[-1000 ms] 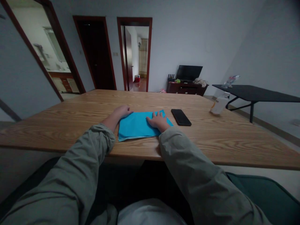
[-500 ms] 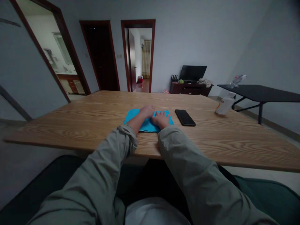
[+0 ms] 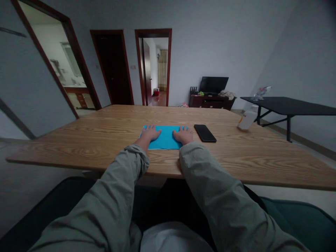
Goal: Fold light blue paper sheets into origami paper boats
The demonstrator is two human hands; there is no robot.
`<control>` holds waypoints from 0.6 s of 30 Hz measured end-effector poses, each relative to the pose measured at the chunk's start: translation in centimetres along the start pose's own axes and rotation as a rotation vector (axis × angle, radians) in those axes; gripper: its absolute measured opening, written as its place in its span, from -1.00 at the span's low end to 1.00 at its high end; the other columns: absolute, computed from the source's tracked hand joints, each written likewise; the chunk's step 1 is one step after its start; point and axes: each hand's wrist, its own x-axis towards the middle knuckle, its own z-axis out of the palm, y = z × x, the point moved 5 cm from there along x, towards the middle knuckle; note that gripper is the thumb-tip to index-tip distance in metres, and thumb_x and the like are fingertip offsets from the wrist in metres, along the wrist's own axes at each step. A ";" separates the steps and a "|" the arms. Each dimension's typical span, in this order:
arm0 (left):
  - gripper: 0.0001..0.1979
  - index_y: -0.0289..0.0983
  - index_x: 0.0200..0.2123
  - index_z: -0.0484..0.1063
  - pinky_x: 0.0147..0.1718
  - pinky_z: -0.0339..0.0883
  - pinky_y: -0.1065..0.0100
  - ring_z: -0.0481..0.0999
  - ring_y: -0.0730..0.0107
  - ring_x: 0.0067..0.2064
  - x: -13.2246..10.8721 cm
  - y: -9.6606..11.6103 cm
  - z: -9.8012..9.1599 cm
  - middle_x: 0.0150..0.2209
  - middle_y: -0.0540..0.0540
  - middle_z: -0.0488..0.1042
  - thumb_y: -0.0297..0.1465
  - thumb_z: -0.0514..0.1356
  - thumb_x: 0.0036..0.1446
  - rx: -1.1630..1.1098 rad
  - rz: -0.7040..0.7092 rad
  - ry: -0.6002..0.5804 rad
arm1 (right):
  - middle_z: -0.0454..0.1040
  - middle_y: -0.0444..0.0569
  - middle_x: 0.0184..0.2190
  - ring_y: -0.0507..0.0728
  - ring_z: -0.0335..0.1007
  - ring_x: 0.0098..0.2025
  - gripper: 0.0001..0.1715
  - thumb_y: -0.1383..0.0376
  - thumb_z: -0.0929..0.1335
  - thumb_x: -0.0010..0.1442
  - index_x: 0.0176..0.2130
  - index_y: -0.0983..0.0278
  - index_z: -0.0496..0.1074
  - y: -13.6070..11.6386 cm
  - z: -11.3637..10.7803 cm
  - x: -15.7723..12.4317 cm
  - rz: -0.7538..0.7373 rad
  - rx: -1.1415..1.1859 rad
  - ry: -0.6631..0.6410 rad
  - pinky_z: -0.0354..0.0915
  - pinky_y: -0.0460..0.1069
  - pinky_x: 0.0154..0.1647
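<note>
Nearest in view, two olive-green jacket sleeves are seen reaching out over the edge of a wood-grain tabletop. Both hands are laid flat, palms down, with fingers loosely spread and nothing pinched: the left hand is placed on the left end of a folded blue sheet, the right hand on its right end. Paper or cloth can't really be told from here. The sheet lies between the hands, long side running left to right across the tabletop, and neither hand looks any nearer to it than the other. Just to the right, a black smartphone is lying flat, with a white bottle further along. Way back, a black table, a TV on a dark wood cabinet and an open doorway can be made out
</note>
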 end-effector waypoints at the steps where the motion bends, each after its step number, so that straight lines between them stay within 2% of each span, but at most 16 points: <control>1: -0.11 -0.34 0.40 -0.02 0.34 -0.18 -0.08 -0.09 -0.08 0.43 0.0 -0.8 -0.1 0.44 -0.24 -0.10 0.13 -0.26 0.21 0.003 -0.025 0.009 | -0.10 0.27 0.42 0.40 -0.26 0.44 -0.04 -0.12 0.06 0.28 0.40 0.43 -0.02 0.1 0.0 0.0 0.005 -0.002 0.006 -0.28 0.32 0.37; 5: -0.11 -0.34 0.41 -0.03 0.32 -0.14 -0.11 -0.08 -0.08 0.43 -0.2 -3.1 -0.7 0.44 -0.26 -0.10 0.13 -0.25 0.20 0.010 -0.090 0.011 | -0.09 0.29 0.42 0.41 -0.25 0.43 0.00 -0.12 0.07 0.27 0.40 0.51 -0.05 0.3 0.0 0.2 0.019 -0.006 0.016 -0.26 0.30 0.38; 11: -0.12 -0.28 0.41 -0.04 0.32 -0.17 -0.12 -0.14 -0.09 0.44 -0.4 -5.4 -0.8 0.45 -0.21 -0.14 0.15 -0.24 0.19 0.014 -0.120 0.001 | -0.09 0.29 0.42 0.42 -0.23 0.43 0.01 -0.13 0.07 0.27 0.40 0.51 -0.05 0.2 0.1 0.3 0.011 -0.001 0.014 -0.27 0.31 0.37; 15: -0.14 -0.26 0.40 0.00 0.30 -0.15 -0.19 -0.11 -0.18 0.42 -0.5 -7.5 -1.4 0.44 -0.24 -0.11 0.16 -0.20 0.20 -0.005 -0.149 -0.004 | -0.05 0.23 0.41 0.43 -0.22 0.42 -0.09 -0.13 0.08 0.27 0.39 0.34 0.07 0.3 -0.1 0.1 -0.010 0.002 0.020 -0.26 0.35 0.35; 18: -0.16 -0.25 0.39 0.03 0.31 -0.24 -0.23 -0.20 -0.21 0.43 -0.4 -7.3 -2.5 0.44 -0.22 -0.11 0.13 -0.13 0.20 0.011 -0.182 0.002 | -0.06 0.18 0.42 0.44 -0.24 0.43 -0.13 -0.14 0.09 0.28 0.38 0.23 0.08 0.4 -0.3 -0.1 -0.015 0.012 -0.004 -0.28 0.37 0.34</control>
